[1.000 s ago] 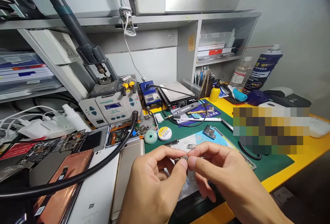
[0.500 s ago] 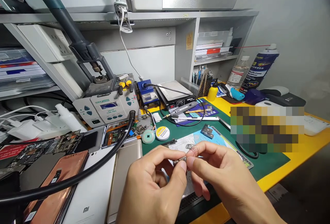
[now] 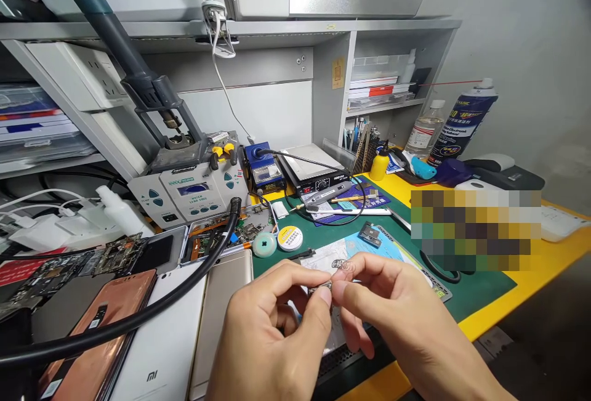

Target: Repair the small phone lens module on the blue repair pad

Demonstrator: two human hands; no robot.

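Observation:
My left hand (image 3: pixel 279 330) is closed, with thumb and forefinger pinching a small dark electronic part (image 3: pixel 316 289), mostly covered by the fingers. Right beside it, my right hand (image 3: pixel 394 305) is closed in a pinch on a thin coiled wire (image 3: pixel 341 264), whose loops stick up above the fingertips. The fingertips of both hands meet at the small part. Beneath them lie a clear plastic bag (image 3: pixel 325 254) and a blue sheet (image 3: pixel 392 246). A small black module (image 3: pixel 370 234) rests on that sheet.
Phones, including a white phone (image 3: pixel 159 339), lie at left under a thick black hose (image 3: pixel 184 295). Behind are a rework station (image 3: pixel 198 194), a blue soldering station (image 3: pixel 264 164) and a hot plate (image 3: pixel 314 170). A yellow bottle (image 3: pixel 379 165) and a spray can (image 3: pixel 464 121) stand at right.
The view has shifted very slightly. Both hands keep the same pinch, and the coil and small part stay where they were between them.

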